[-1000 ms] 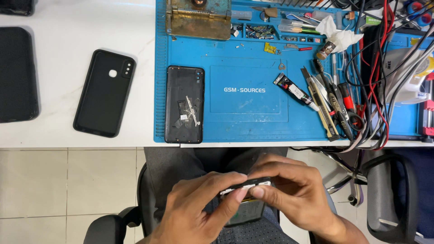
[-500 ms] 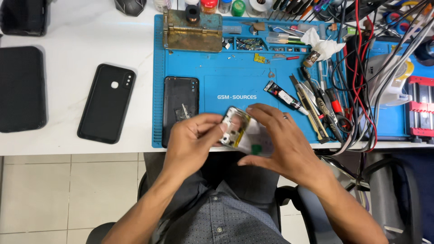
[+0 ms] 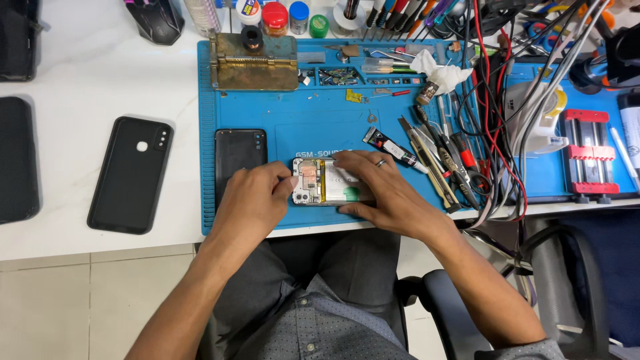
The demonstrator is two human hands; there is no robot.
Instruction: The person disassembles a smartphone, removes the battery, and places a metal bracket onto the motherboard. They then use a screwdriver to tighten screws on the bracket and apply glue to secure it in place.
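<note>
White counter (image 3: 100, 73) with a blue mat (image 3: 320, 143). The opened phone (image 3: 327, 183), up off the mat half a second ago, now lies flat at center frame. Left hand (image 3: 257, 200) pinches its left end, right hand (image 3: 383, 193) presses over it, so it's steadied now.

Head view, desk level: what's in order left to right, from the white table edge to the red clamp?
Dark tablet → black phone case → black back cover on the blue mat → left hand → opened phone → right hand → row of hand tools → red clamp.
</note>
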